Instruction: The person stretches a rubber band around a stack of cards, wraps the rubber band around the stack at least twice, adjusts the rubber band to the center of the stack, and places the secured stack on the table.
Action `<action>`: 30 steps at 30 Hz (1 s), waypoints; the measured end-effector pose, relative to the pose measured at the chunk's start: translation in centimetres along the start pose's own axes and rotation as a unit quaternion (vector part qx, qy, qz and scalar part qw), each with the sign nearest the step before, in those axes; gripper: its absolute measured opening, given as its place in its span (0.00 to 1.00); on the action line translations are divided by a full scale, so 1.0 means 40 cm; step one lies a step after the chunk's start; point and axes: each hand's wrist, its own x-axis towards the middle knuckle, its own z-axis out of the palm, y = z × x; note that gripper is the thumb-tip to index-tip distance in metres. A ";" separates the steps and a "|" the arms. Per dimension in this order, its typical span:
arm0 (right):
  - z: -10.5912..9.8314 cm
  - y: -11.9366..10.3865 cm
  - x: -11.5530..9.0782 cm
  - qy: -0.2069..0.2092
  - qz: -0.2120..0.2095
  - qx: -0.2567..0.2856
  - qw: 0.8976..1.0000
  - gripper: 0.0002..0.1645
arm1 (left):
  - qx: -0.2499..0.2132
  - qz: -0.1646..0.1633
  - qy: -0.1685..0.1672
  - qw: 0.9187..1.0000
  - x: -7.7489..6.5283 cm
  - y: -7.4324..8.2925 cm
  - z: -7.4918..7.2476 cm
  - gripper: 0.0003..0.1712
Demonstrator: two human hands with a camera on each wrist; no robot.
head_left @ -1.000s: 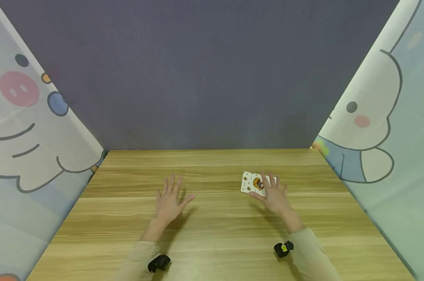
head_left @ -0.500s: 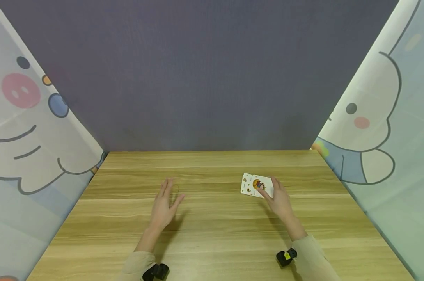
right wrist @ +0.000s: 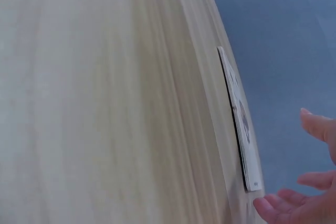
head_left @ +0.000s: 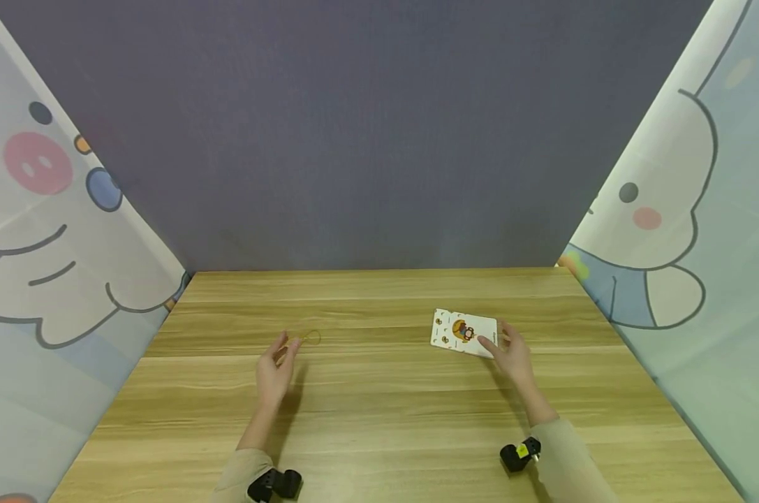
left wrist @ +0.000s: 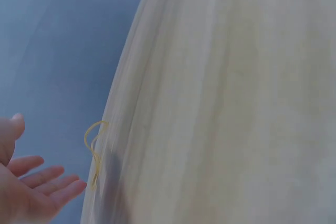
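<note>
A yellow loop, like a rubber band [head_left: 320, 337], lies on the wooden table by my left hand [head_left: 275, 374]. In the left wrist view the fingertips [left wrist: 79, 186] come right up to the loop's lower end, with the thumb held well apart. A thin stack of white cards [head_left: 445, 332] lies flat toward the right, its top printed with a cartoon monkey. My right hand [head_left: 514, 358] is at the stack's right end, thumb over the near corner in the head view. The right wrist view has its fingers [right wrist: 268, 208] just beyond the card end, thumb raised.
The wooden tabletop [head_left: 379, 419] meets a dark grey panel [head_left: 379, 140] at its back edge. Cloths with cartoon animals hang at left [head_left: 27, 279] and right [head_left: 699, 377]. A small black camera sits on each wrist.
My left hand has drawn left and bent its fingers inward, uncovering the yellow loop. My right hand has slid right, from over the cards to their right end. The cards stay in place.
</note>
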 end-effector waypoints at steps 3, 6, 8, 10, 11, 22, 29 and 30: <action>-0.008 0.005 0.003 -0.007 0.036 0.037 0.999 0.43 | -0.010 -0.036 0.014 0.999 0.009 -0.003 -0.005 0.30; -0.012 0.010 0.008 -0.009 0.070 0.076 0.995 0.44 | -0.023 -0.080 0.033 0.996 0.020 -0.007 -0.009 0.30; -0.012 0.012 0.012 -0.008 0.093 0.101 0.991 0.44 | -0.033 -0.102 0.044 0.993 0.028 -0.010 -0.010 0.29; -0.011 0.013 0.016 -0.005 0.110 0.116 0.987 0.45 | -0.030 -0.115 0.053 0.991 0.036 -0.011 -0.012 0.29; -0.011 0.013 0.018 -0.004 0.117 0.120 0.986 0.45 | -0.026 -0.119 0.059 0.991 0.041 -0.013 -0.013 0.28; 0.006 0.018 0.042 0.015 0.147 0.119 0.982 0.46 | 0.050 -0.121 0.098 0.987 0.081 -0.034 -0.010 0.24; 0.019 0.009 0.050 0.029 0.153 0.117 0.981 0.45 | 0.098 -0.133 0.091 0.982 0.090 -0.046 -0.002 0.24; 0.021 0.009 0.052 0.033 0.154 0.113 0.981 0.45 | 0.106 -0.134 0.089 0.981 0.090 -0.046 -0.001 0.23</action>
